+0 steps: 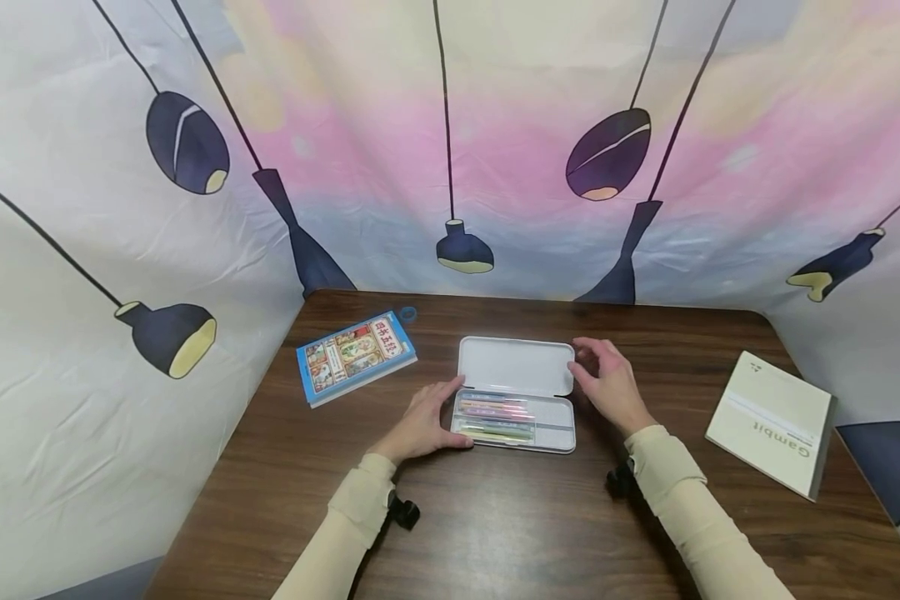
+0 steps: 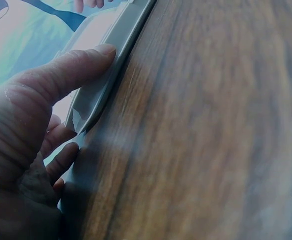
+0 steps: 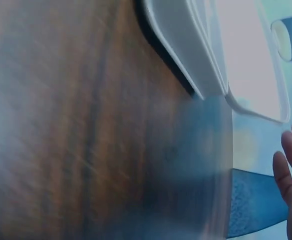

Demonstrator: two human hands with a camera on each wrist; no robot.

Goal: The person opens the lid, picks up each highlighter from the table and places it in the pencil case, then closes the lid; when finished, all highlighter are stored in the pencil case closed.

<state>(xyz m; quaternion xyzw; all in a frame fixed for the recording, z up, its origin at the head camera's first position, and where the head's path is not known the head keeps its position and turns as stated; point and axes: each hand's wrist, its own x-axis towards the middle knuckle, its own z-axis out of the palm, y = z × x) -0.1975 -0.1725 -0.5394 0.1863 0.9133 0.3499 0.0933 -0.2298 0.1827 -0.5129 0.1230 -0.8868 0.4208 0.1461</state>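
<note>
A white pencil case (image 1: 557, 435) lies on the table with its lid (image 1: 516, 365) raised at the back. Inside its left part are reddish pens (image 1: 493, 407) and greenish pens (image 1: 497, 430), side by side. My left hand (image 1: 423, 421) holds the left end of the case, thumb along the front side and fingers toward the hinge; the left wrist view shows the thumb (image 2: 81, 70) against the case's side. At the lid's right edge is my right hand (image 1: 609, 385), fingers loosely bent. In the right wrist view its fingers (image 3: 284, 175) stand apart from the lid.
A blue-covered book (image 1: 356, 354) lies at the left, with a small blue ring (image 1: 408, 314) by its far corner. Toward the right edge is a pale notebook (image 1: 772, 421) marked "Gambit". A patterned cloth (image 1: 525, 250) hangs behind the wooden table (image 1: 495, 525).
</note>
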